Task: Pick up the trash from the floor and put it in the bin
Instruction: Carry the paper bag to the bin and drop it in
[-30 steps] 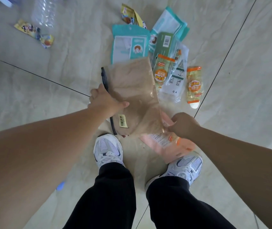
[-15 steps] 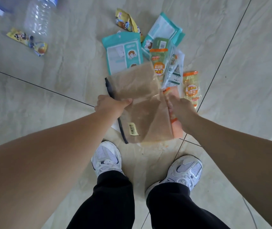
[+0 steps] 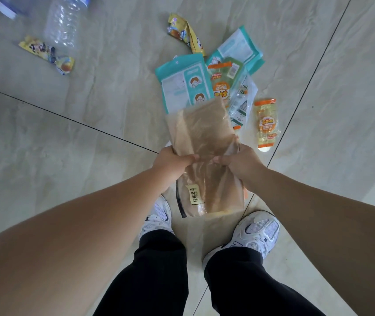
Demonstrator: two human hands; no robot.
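Now, in the hands: the left hand (image 3: 173,161) and the right hand (image 3: 239,164) both pinch the middle of a brown bag (image 3: 204,156), held up above the shoes (image 3: 259,231).
Left hand: closed on the bag's left edge.
Right hand: closed on the bag's right edge; something orange peeks out under it.
Trash on the floor: a teal packet (image 3: 185,84), an orange snack pack (image 3: 266,123), a yellow wrapper (image 3: 187,34) and a clear bottle (image 3: 64,20) lie on the tiles (image 3: 90,144).
Bin: I cannot see it.
What could go wrong: the bag is thin and slippery, so it may slide out if the fingers loosen.
Another worry: small bits held under the bag may drop on the way.
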